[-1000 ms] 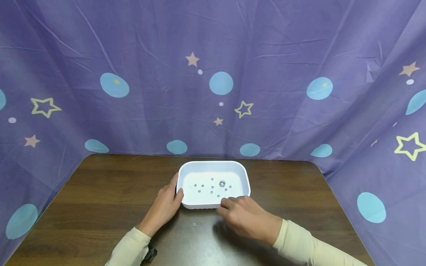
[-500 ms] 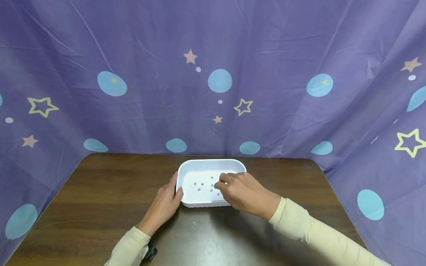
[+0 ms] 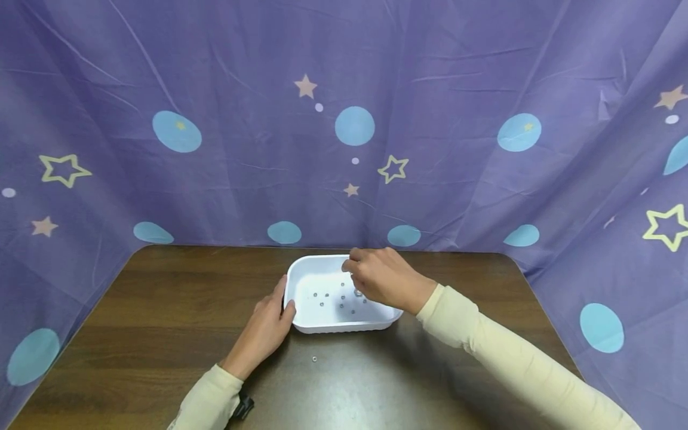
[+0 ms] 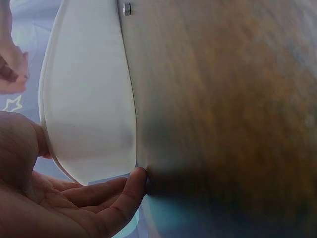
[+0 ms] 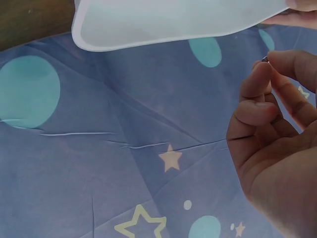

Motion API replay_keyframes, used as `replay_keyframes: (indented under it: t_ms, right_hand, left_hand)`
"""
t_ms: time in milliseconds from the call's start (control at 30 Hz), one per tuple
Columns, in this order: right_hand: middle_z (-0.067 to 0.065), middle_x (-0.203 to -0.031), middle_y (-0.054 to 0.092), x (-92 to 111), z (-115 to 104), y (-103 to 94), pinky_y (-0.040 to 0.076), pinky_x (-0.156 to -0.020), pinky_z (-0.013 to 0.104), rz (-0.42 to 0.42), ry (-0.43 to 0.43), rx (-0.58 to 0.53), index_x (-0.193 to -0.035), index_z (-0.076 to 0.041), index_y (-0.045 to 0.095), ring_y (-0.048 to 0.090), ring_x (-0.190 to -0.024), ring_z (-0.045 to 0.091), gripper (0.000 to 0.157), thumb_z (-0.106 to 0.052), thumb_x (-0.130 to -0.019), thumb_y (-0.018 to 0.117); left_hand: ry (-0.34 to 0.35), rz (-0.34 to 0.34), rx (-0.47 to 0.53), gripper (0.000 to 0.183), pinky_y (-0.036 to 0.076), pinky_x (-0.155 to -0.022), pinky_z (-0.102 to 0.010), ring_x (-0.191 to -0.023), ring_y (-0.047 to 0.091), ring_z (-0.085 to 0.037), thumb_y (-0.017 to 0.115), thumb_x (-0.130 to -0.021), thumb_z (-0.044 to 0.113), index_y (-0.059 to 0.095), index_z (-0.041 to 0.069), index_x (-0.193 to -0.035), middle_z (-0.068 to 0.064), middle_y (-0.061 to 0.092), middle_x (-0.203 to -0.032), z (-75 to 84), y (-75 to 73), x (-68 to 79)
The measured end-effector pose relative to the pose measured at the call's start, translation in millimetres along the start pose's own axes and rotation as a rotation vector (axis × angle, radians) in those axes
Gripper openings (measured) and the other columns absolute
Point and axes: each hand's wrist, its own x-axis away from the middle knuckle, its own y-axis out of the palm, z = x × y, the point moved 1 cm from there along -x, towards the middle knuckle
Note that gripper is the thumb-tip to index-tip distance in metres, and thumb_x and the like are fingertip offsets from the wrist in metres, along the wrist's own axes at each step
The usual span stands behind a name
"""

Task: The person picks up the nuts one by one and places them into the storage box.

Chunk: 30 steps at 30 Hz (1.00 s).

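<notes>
A white tray [image 3: 344,326] stands on the table with several small metal nuts [image 3: 343,297] spread over its floor. One larger nut [image 3: 358,293] lies among them, partly covered by a hand. My left hand [image 3: 264,334] holds the tray's left end; in the left wrist view its thumb is at the rim and its fingers lie against the outer wall. Over the back right of the tray, my right hand [image 3: 384,278] is raised. Its thumb and index finger pinch a small dark metal nut [image 5: 265,59], seen in the right wrist view.
A single loose nut [image 3: 314,359] lies on the brown wooden table [image 3: 177,316], in front of the tray. Behind the table hangs a purple curtain [image 3: 242,149] with stars and blue spots, which also runs along both sides.
My right hand has moved from the tray's front right rim up and away, across the tray toward its back edge. The left hand keeps its place on the tray.
</notes>
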Motion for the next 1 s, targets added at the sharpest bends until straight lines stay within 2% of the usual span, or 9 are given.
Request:
replay_keyframes:
  t_ms: [167,333,467,667,833,1000]
  right_hand:
    - [-0.003,-0.084,0.063,-18.0,6.8,5.0,0.047,-0.048,0.032,-0.038,0.036,-0.018,-0.101,-0.016,0.076,0.055,-0.057,0.012,0.018,-0.009,-0.086,0.068]
    - [-0.002,-0.091,0.067,-34.0,9.4,19.6,0.054,-0.054,0.037,-0.111,0.049,-0.022,-0.104,-0.017,0.077,0.064,-0.064,0.018,0.021,-0.010,-0.088,0.065]
    - [-0.001,-0.091,0.068,-45.0,9.2,32.2,0.054,-0.054,0.036,-0.163,0.026,0.006,-0.104,-0.017,0.077,0.064,-0.064,0.018,0.023,-0.007,-0.089,0.062]
    - [-0.001,-0.084,0.064,-59.7,4.8,47.1,0.050,-0.050,0.034,-0.219,0.000,0.054,-0.098,-0.018,0.076,0.057,-0.059,0.015,0.017,-0.008,-0.091,0.064]
    - [0.001,-0.087,0.065,-66.1,-3.1,58.8,0.052,-0.052,0.034,-0.273,-0.048,0.103,-0.102,-0.016,0.075,0.061,-0.065,0.016,0.016,-0.011,-0.090,0.067]
    - [0.001,-0.085,0.065,-70.1,-10.1,72.1,0.052,-0.050,0.033,-0.297,-0.097,0.170,-0.095,-0.017,0.073,0.060,-0.064,0.015,0.010,-0.010,-0.090,0.068]
  left_hand:
    - [0.010,0.004,-0.005,0.063,0.050,-0.098,-0.057,-0.117,0.061,-0.045,0.056,-0.099,0.017,0.034,-0.007,-0.153,-0.035,0.059,-0.131,0.7,-0.9,-0.5]
    - [0.017,0.011,-0.004,0.063,0.049,-0.099,-0.057,-0.117,0.061,-0.045,0.056,-0.099,0.017,0.034,-0.007,-0.153,-0.035,0.059,-0.131,1.4,-0.8,-0.5]
    - [0.024,0.015,-0.002,0.063,0.049,-0.098,-0.057,-0.116,0.061,-0.045,0.057,-0.099,0.016,0.035,-0.007,-0.153,-0.035,0.059,-0.130,1.1,-0.8,-0.8]
    - [0.027,0.016,-0.007,0.062,0.051,-0.095,-0.057,-0.114,0.062,-0.045,0.057,-0.099,0.016,0.035,-0.007,-0.153,-0.035,0.060,-0.128,0.9,-1.3,-1.2]
    - [0.031,0.018,-0.007,0.062,0.051,-0.093,-0.057,-0.112,0.063,-0.045,0.057,-0.099,0.015,0.034,-0.007,-0.153,-0.035,0.062,-0.124,0.6,-1.1,-1.1]
    - [0.029,0.015,0.000,0.063,0.051,-0.093,-0.057,-0.112,0.063,-0.044,0.057,-0.099,0.016,0.034,-0.007,-0.153,-0.035,0.062,-0.124,-1.0,-0.8,-0.3]
